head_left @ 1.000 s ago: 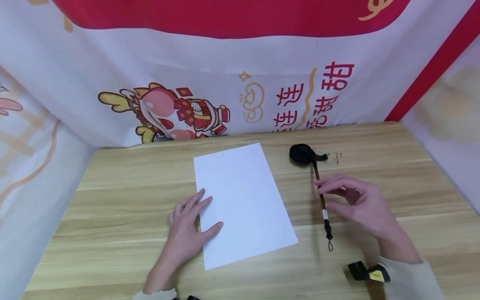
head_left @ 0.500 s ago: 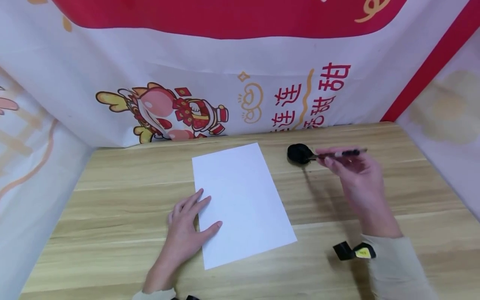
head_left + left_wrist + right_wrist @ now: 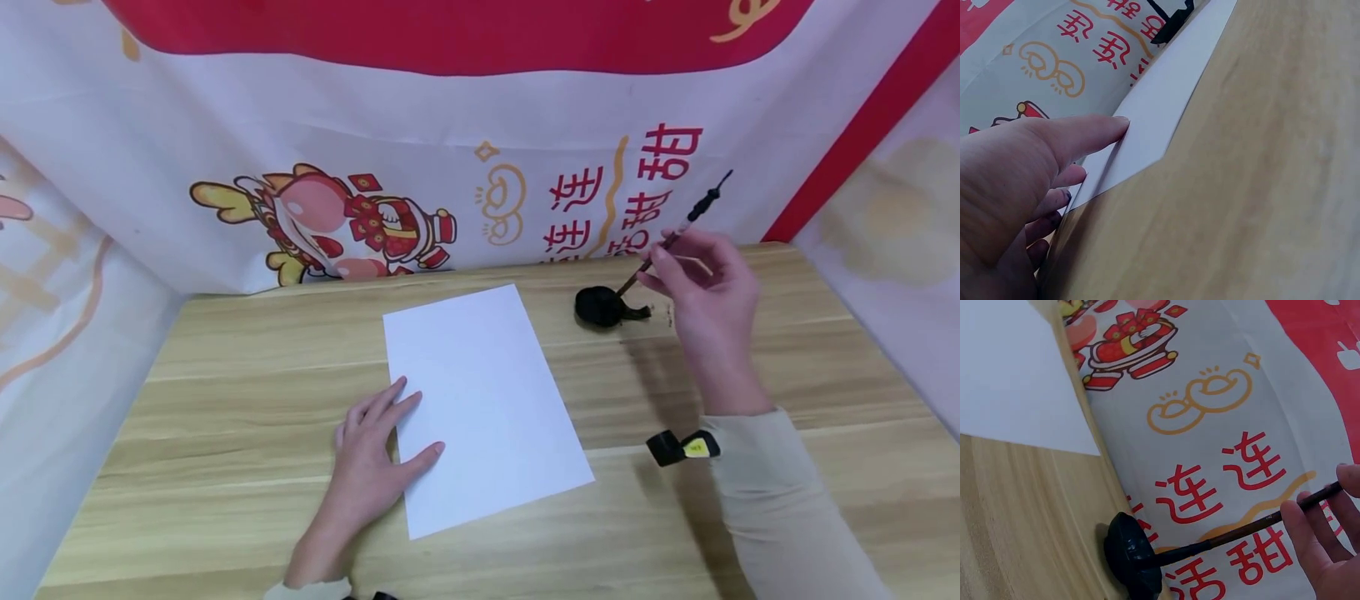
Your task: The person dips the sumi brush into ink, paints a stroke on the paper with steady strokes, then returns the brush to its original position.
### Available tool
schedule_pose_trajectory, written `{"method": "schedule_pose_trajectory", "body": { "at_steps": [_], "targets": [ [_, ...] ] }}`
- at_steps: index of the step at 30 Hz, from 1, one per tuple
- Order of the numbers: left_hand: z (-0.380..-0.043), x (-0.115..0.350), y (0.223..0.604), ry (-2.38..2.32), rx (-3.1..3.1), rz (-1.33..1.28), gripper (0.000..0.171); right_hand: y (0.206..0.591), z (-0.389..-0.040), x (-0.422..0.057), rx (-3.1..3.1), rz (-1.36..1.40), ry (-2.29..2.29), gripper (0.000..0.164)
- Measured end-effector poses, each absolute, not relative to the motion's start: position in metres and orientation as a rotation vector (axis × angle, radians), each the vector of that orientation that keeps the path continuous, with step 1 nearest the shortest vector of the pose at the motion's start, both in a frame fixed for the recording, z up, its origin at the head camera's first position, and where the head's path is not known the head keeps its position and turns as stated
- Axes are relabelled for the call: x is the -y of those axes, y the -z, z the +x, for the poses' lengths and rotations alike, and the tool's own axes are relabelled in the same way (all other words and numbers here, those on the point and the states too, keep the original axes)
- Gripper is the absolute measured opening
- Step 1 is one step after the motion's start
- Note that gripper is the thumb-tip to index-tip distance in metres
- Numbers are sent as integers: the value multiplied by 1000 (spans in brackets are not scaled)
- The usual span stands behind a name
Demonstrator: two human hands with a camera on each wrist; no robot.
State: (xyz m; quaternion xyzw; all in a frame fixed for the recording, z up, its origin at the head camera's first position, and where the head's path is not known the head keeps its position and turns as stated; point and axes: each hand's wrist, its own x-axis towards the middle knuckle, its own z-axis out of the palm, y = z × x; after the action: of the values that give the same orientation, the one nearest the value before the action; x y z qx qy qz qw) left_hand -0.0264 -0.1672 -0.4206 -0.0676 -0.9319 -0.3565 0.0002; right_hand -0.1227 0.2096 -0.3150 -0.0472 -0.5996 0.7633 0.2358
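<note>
Partly on paper, left grip splays; right grip pinches brush, seemingly in dish.

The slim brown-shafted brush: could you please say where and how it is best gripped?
I'd probably grip the slim brown-shafted brush mid-shaft from the right, as the right hand does: it leans up rightward, its lower end in the rounded black dish.

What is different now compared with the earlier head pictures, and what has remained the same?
The right hand has moved forward and now pinches the brush. The brush's handle end has swung from pointing toward the camera to pointing up, forward and right; its other end is at the black dish. The left hand, the paper and the dish stayed in place.
</note>
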Motion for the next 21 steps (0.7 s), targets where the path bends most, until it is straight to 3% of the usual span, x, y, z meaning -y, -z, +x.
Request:
{"method": "schedule_pose_trajectory", "body": {
  "at_steps": [9, 21],
  "targets": [
    [-24, 165, 424, 1111, 2934, -207, 73, 323, -127, -213, 1842, -289, -1917, 27],
    [-28, 167, 422, 1100, 2924, -222, 73, 331, -132, -209, 1785, -246, -1815, 21]
  ]
}}
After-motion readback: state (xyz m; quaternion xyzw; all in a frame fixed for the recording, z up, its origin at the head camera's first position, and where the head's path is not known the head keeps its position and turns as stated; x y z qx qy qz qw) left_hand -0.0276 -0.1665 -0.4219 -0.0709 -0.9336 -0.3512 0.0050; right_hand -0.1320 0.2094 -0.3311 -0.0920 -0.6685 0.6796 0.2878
